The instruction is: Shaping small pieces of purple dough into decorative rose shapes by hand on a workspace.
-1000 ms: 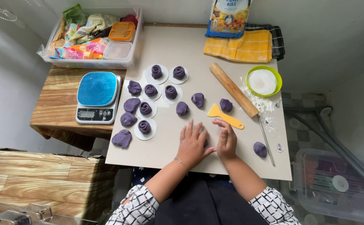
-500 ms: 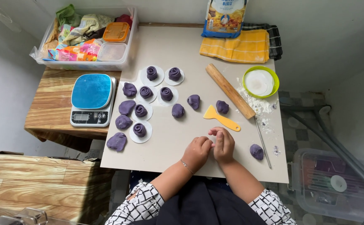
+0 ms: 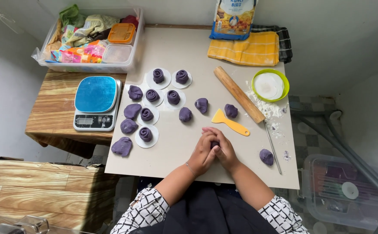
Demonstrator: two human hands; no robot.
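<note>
Head view looks straight down on a pale beige work board [image 3: 176,143]. At lower centre of the frame the left hand [image 3: 203,152] and the right hand [image 3: 226,149] are cupped against each other, fingers curled and pressed together around a small purple dough piece [image 3: 215,144], of which only a dark sliver shows between the palms; the enclosing hold looks suited to rounding it.

Just above the hands lies a yellow plastic scraper [image 3: 228,122], within easy reach. A wooden rolling pin [image 3: 238,94] slants beside it, next to a green-rimmed bowl of white paper discs [image 3: 270,85] and a scatter of flour. One loose purple dough ball [image 3: 266,156] sits at lower right, near a thin metal rod [image 3: 273,145].

Left of centre, rolled purple dough spirals on white paper rounds [image 3: 145,134] sit in rows, each on its own disc, probably so they do not stick; plain lumps lie among them.

A blue-topped digital kitchen scale [image 3: 95,102] rests on the wooden side table [image 3: 50,117] at left. A clear plastic bin of packets [image 3: 91,41] fills the upper left; a folded yellow cloth [image 3: 245,48] lies at the top.
</note>
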